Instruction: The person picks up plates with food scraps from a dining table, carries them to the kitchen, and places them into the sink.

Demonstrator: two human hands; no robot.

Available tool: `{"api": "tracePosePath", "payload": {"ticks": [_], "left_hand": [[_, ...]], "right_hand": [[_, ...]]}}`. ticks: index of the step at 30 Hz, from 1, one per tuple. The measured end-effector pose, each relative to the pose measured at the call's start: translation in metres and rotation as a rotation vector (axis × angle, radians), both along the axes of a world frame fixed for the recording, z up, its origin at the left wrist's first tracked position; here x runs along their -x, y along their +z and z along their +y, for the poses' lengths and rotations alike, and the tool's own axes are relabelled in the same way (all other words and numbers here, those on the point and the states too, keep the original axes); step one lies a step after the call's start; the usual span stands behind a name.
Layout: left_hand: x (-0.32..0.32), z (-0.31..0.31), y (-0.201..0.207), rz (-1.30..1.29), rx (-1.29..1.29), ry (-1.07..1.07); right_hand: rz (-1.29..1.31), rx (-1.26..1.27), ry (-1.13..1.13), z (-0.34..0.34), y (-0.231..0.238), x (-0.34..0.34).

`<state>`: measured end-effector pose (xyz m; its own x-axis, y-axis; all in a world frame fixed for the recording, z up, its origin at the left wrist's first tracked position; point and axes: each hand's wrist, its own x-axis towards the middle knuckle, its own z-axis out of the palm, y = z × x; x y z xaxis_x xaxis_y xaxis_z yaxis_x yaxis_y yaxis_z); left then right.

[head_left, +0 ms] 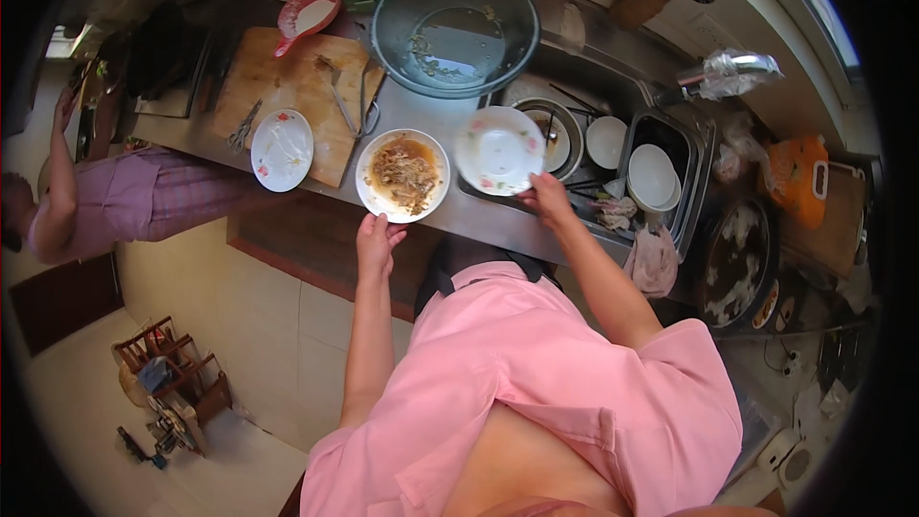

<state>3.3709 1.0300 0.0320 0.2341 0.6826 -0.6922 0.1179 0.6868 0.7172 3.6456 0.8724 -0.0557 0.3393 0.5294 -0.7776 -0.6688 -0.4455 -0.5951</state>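
My left hand grips the near rim of a white bowl holding brown food scraps in sauce. In my right hand is a white plate with a floral pattern, pinched by its near right edge and held at the sink's left side. Another flowered white plate sits at the counter's edge, overlapping the wooden cutting board. Metal kitchen scissors or tongs lie on that board. Behind both hands stands a large clear basin with some water and bits of greens.
The double sink at right holds a metal pot, white bowls and chopsticks. A pink cloth hangs over its front edge. A covered faucet reaches over it. A red strainer-like scoop rests behind the board. Another person stands at left.
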Motion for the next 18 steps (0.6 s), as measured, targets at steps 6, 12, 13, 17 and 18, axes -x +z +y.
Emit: {"api": "tracePosePath", "payload": {"ticks": [6,12,13,17,18], "left_hand": [[-0.01,-0.009,-0.035,-0.034,0.073,0.021],[-0.023,0.0,-0.046,-0.058,0.063,0.073],[-0.023,-0.001,-0.047,-0.051,0.071,0.07],[-0.022,-0.004,-0.035,0.025,0.105,0.114],[-0.022,-0.006,-0.029,0.05,0.137,0.113]], "right_hand": [[-0.17,0.207,-0.197,-0.061,-0.042,-0.039],[-0.049,0.151,-0.457,-0.057,-0.055,-0.068],[-0.043,0.16,-0.459,-0.054,-0.058,-0.072],[0.169,0.089,-0.645,-0.033,-0.083,-0.096],[0.206,0.077,-0.717,-0.029,-0.092,-0.102]]}}
